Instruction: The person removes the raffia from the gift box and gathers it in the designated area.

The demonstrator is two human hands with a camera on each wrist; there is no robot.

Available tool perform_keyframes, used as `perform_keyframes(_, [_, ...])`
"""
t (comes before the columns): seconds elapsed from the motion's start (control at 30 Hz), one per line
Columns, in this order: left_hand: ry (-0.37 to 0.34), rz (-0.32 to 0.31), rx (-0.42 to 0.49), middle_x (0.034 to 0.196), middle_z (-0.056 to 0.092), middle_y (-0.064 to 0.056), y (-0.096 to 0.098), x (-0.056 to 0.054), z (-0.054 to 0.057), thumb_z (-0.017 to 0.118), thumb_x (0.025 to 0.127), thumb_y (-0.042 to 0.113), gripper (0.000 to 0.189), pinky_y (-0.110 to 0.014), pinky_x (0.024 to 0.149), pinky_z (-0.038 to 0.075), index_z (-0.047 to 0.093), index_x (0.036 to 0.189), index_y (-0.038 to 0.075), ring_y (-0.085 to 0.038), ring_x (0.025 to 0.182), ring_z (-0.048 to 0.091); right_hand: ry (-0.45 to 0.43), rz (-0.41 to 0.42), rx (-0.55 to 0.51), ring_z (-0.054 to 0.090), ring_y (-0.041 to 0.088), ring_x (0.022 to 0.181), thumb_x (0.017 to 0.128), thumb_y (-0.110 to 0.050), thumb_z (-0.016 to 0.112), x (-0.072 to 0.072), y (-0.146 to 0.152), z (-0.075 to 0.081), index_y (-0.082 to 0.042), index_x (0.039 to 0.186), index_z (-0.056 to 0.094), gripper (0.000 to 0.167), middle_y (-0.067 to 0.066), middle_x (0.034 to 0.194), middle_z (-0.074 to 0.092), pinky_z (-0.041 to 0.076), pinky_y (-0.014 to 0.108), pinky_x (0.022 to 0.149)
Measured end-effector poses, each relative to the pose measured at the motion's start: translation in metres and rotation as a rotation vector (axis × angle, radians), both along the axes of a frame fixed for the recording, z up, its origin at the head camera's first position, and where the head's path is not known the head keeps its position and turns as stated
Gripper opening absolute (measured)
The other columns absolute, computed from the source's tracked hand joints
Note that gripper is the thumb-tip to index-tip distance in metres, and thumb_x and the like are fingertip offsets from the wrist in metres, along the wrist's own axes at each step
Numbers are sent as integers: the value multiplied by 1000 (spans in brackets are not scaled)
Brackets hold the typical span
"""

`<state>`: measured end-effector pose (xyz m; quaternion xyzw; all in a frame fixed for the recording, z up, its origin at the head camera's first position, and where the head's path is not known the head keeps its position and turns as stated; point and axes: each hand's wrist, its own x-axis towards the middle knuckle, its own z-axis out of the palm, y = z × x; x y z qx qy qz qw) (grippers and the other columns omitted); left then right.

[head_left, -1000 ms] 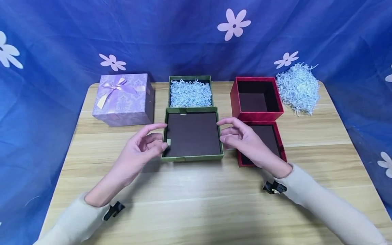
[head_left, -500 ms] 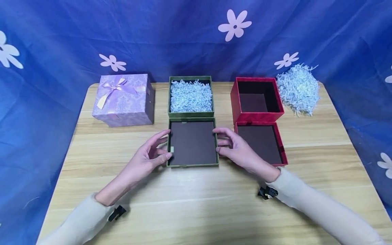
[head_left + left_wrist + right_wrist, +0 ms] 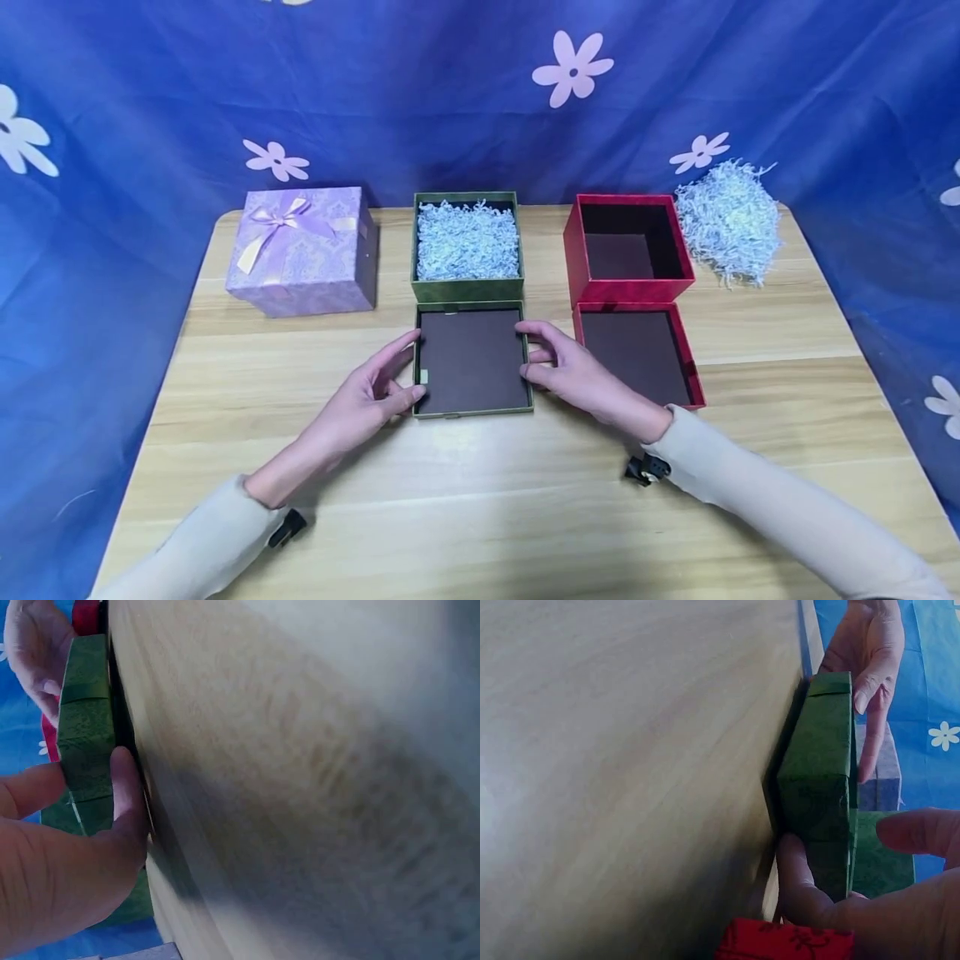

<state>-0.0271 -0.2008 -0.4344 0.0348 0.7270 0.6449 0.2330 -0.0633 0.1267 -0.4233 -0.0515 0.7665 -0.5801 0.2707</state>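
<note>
One left hand (image 3: 360, 406) and one right hand (image 3: 581, 377), fingers (image 3: 397, 346) gripping green lid (image 3: 474, 360), green box (image 3: 468, 290) behind

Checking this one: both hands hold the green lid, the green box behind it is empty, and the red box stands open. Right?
The green box isn't empty: the head view shows blue shredded paper in it. The left hand and right hand hold the green lid, and the red box stands open.
</note>
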Motion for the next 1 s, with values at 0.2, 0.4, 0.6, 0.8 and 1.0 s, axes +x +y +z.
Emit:
perform_keyframes(0.2, [-8,3,-16,179,16,-18,1,-1,2,71,105,2,85,-28,66,54,26,175,19,-19,72,62,5,1,-11,54,37,142,103,-11,68,-6,1,6,-5,165,40,68,20,163,46,55,40,92])
perform_keyframes(0.4, [42,49,-87,176,29,-19,0,-8,7,72,106,10,88,-32,67,59,21,177,21,-25,82,65,84,-84,-13,51,35,146,101,-14,74,-18,1,27,-8,165,39,74,15,166,43,57,47,104])
perform_keyframes(0.6, [141,125,-138,170,38,-16,9,-25,21,75,104,15,91,-39,99,55,20,176,17,-32,116,62,231,-164,-48,51,31,144,97,-20,80,-43,2,59,-12,164,40,78,7,164,44,49,55,112])
perform_keyframes(0.8, [214,198,-96,173,31,-15,21,-50,28,77,101,16,92,-56,124,32,22,175,15,-39,150,40,341,-190,-52,47,32,148,96,-28,83,-69,-16,82,-20,167,30,89,11,164,38,48,53,114])
perform_keyframes(1.0, [264,231,-47,176,23,-15,28,-76,26,79,98,17,97,-53,127,28,20,175,16,-39,157,31,374,-105,80,46,36,150,96,-30,83,-91,-41,91,-18,167,29,90,14,166,36,46,51,117])
